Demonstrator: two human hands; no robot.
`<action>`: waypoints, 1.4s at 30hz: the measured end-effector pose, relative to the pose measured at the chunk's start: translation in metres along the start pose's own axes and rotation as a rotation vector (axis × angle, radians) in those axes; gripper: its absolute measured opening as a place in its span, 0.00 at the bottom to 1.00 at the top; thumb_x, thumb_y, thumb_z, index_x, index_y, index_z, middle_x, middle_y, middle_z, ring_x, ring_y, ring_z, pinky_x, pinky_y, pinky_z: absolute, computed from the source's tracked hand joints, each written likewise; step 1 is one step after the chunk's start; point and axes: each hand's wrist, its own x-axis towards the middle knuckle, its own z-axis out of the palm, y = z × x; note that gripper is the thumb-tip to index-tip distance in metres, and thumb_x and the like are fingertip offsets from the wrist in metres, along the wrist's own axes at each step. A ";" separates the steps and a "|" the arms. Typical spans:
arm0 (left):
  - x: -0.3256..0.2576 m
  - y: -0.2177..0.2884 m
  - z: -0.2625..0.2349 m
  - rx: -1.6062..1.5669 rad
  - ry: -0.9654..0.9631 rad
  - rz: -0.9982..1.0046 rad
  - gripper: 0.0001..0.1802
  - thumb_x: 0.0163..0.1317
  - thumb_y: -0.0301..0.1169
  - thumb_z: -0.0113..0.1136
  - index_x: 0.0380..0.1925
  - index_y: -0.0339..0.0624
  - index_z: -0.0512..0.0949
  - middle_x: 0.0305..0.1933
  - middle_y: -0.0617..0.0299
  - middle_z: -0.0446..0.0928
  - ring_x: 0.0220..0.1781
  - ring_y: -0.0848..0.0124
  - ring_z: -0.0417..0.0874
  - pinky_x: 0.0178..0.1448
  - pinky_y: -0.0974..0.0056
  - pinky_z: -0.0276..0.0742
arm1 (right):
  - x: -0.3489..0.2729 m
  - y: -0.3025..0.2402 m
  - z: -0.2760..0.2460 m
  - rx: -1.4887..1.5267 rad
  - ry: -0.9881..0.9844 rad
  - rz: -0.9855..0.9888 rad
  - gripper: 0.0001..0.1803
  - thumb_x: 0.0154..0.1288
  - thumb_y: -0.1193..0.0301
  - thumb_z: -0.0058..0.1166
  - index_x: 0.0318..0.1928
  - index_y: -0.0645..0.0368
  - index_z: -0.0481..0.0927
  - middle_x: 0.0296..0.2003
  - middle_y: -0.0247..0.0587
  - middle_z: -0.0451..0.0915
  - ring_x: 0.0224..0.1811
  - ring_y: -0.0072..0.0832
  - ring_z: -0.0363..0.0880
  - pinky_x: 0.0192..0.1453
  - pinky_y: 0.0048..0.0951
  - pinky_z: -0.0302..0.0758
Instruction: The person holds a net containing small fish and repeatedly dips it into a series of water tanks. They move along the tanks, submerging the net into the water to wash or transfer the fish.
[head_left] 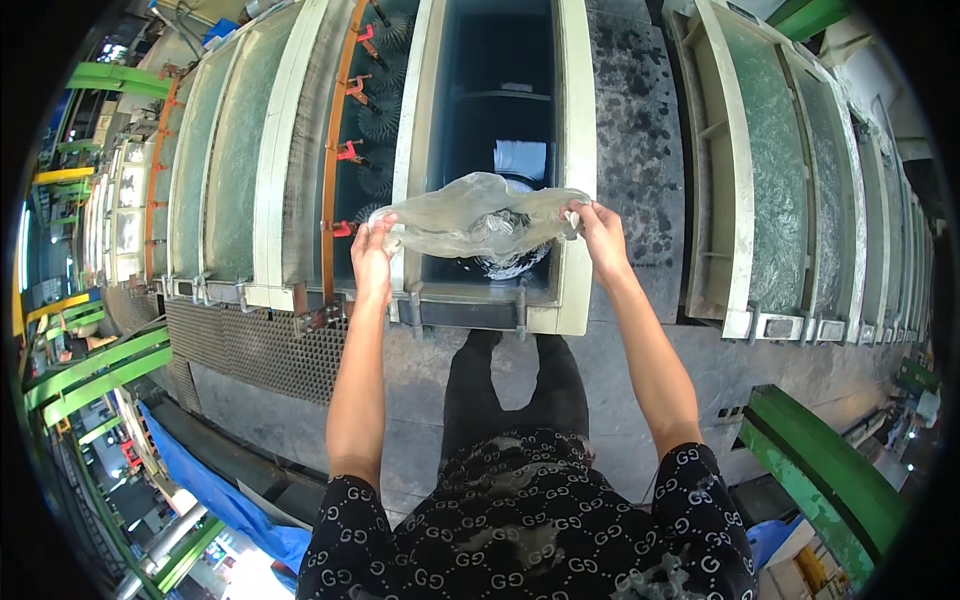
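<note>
A wet, pale translucent sheet, film or cloth I cannot say which, [445,222] is stretched between my two hands over the near end of a tank of dark water [490,120]. My left hand [373,258] pinches its left end beside the tank's left wall. At the other end, my right hand [600,232] grips a bunched edge above the right rim [575,150]. Beneath the sheet the water is disturbed, with bright ripples [512,265]. The sheet covers part of the water's surface.
On the left, an orange bar [340,130] with red clamps [350,151] runs along a tank of round finned parts [378,120]. Greenish water tanks [765,130] stand to the right. A studded mat [255,345] and a green beam [825,480] lie on the near side.
</note>
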 end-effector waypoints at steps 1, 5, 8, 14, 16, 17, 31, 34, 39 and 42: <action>0.004 -0.006 -0.002 0.007 -0.005 0.004 0.14 0.69 0.37 0.47 0.45 0.43 0.77 0.47 0.64 0.79 0.51 0.75 0.75 0.55 0.63 0.69 | 0.002 0.005 0.002 -0.014 0.011 0.001 0.15 0.63 0.65 0.49 0.38 0.67 0.81 0.32 0.36 0.81 0.35 0.19 0.74 0.43 0.23 0.69; 0.015 -0.028 -0.017 0.119 -0.064 0.047 0.13 0.67 0.37 0.50 0.40 0.41 0.78 0.43 0.64 0.80 0.48 0.74 0.76 0.54 0.65 0.68 | -0.003 0.021 0.013 -0.123 0.072 0.061 0.15 0.63 0.65 0.50 0.38 0.66 0.81 0.33 0.37 0.81 0.37 0.21 0.74 0.45 0.23 0.69; 0.014 -0.027 -0.013 0.194 -0.075 0.062 0.13 0.64 0.38 0.56 0.34 0.38 0.80 0.37 0.63 0.80 0.42 0.75 0.76 0.50 0.68 0.68 | -0.003 0.026 0.017 -0.110 0.123 0.101 0.14 0.64 0.66 0.50 0.36 0.65 0.80 0.32 0.35 0.79 0.37 0.21 0.73 0.45 0.21 0.67; 0.031 -0.059 -0.020 0.238 -0.026 0.119 0.15 0.60 0.38 0.62 0.32 0.34 0.77 0.29 0.61 0.79 0.32 0.75 0.73 0.41 0.67 0.70 | 0.003 0.044 0.036 -0.154 0.161 0.143 0.15 0.62 0.65 0.52 0.37 0.66 0.80 0.32 0.36 0.81 0.34 0.20 0.73 0.42 0.24 0.68; 0.036 -0.071 -0.023 0.288 -0.009 0.128 0.18 0.59 0.40 0.62 0.30 0.32 0.77 0.28 0.58 0.78 0.30 0.73 0.72 0.40 0.66 0.70 | 0.004 0.049 0.043 -0.163 0.172 0.141 0.15 0.61 0.65 0.52 0.37 0.66 0.80 0.31 0.35 0.81 0.34 0.19 0.73 0.42 0.24 0.68; 0.037 -0.075 -0.023 0.302 -0.010 0.119 0.18 0.59 0.40 0.62 0.30 0.32 0.77 0.28 0.57 0.78 0.30 0.73 0.72 0.40 0.66 0.70 | 0.005 0.054 0.043 -0.173 0.168 0.161 0.15 0.61 0.65 0.52 0.37 0.66 0.81 0.31 0.35 0.81 0.34 0.19 0.72 0.42 0.23 0.68; 0.058 -0.139 -0.025 0.520 0.075 0.014 0.20 0.62 0.42 0.59 0.36 0.31 0.78 0.35 0.49 0.80 0.35 0.63 0.79 0.45 0.63 0.72 | 0.008 0.072 0.077 -0.223 0.012 0.144 0.14 0.62 0.66 0.52 0.40 0.63 0.83 0.31 0.31 0.81 0.32 0.15 0.69 0.40 0.20 0.66; 0.061 -0.136 -0.017 0.413 0.036 0.053 0.18 0.63 0.40 0.58 0.35 0.31 0.77 0.35 0.49 0.81 0.34 0.65 0.79 0.45 0.63 0.72 | 0.016 0.077 0.077 -0.261 0.050 0.147 0.14 0.61 0.65 0.52 0.39 0.65 0.81 0.30 0.35 0.81 0.32 0.19 0.73 0.41 0.23 0.69; 0.029 -0.084 0.009 0.174 0.015 0.145 0.13 0.66 0.37 0.55 0.35 0.37 0.80 0.37 0.64 0.81 0.40 0.77 0.76 0.46 0.69 0.70 | 0.028 0.112 0.054 -0.247 0.200 0.225 0.15 0.60 0.65 0.53 0.34 0.66 0.81 0.28 0.39 0.82 0.32 0.22 0.76 0.40 0.27 0.71; 0.029 -0.096 0.004 0.263 0.053 0.138 0.14 0.66 0.37 0.54 0.35 0.36 0.80 0.36 0.63 0.81 0.39 0.76 0.76 0.46 0.69 0.70 | 0.022 0.094 0.062 -0.352 0.139 0.115 0.14 0.59 0.65 0.53 0.33 0.66 0.82 0.28 0.40 0.82 0.31 0.23 0.76 0.40 0.27 0.72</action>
